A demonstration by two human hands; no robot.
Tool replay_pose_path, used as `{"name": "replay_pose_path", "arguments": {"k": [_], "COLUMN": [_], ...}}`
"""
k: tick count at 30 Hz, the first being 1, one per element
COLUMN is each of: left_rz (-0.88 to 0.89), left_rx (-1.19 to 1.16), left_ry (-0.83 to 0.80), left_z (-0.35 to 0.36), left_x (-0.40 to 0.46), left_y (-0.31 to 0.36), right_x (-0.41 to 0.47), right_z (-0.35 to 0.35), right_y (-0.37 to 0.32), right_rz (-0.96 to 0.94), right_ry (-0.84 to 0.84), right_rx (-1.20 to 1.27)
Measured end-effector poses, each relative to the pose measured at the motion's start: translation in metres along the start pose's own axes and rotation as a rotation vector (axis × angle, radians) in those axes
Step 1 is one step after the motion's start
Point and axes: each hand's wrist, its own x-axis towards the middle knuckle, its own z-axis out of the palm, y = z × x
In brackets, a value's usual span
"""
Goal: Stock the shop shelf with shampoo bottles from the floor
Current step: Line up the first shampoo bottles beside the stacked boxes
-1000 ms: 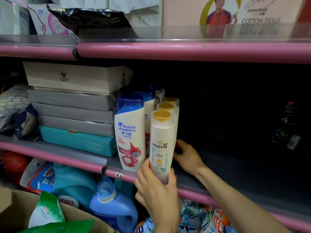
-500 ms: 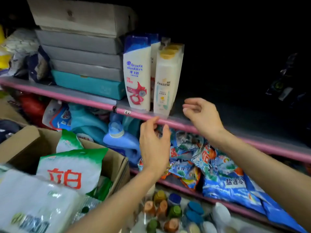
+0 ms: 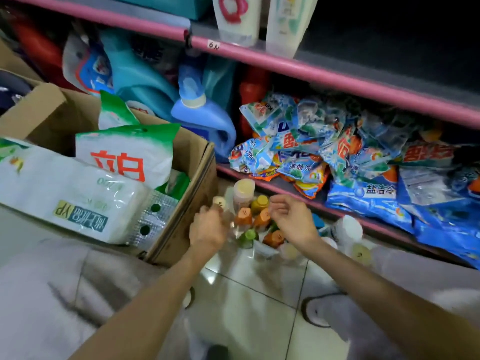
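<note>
Several shampoo bottles (image 3: 255, 219) with orange, green, yellow and cream caps stand clustered on the tiled floor below the shelves. My left hand (image 3: 207, 228) is down at the cluster's left side, its fingers curled against a cream-capped bottle (image 3: 218, 203); blur hides whether it grips. Just right of the orange caps hovers my right hand (image 3: 292, 219), fingers loosely curled and holding nothing. At the top, a white Head & Shoulders bottle (image 3: 236, 19) and a Pantene bottle (image 3: 284, 22) stand on the pink-edged shelf (image 3: 324, 74).
A cardboard box (image 3: 193, 178) with detergent bags stands left of the bottles, a tissue pack (image 3: 65, 188) lying across it. Blue detergent jugs (image 3: 205, 120) and a heap of detergent bags (image 3: 363, 157) fill the lower shelf. My shoe (image 3: 319, 310) is on the floor tiles.
Both hands left the shelf, where the Pantene bottle now stands, and dropped to the floor bottles. My view tilted down from the shelf to the floor.
</note>
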Motion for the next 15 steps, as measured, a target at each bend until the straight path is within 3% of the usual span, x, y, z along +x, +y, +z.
{"name": "replay_pose_path", "arguments": {"k": [2, 6, 15], "left_rz": [-0.04, -0.104, -0.143], "left_rx": [0.128, 0.142, 0.06], "left_ry": [-0.059, -0.119, -0.13], "left_z": [0.015, 0.042, 0.074], "left_x": [-0.001, -0.004, 0.021], "left_y": [-0.018, -0.044, -0.076], "right_x": [0.002, 0.004, 0.045], "right_z": [0.018, 0.045, 0.119], "right_y": [0.024, 0.048, 0.033], "right_rz": [0.064, 0.079, -0.319], "right_ry": [-0.033, -0.194, -0.325], "right_rx": [-0.066, -0.281, -0.632]}}
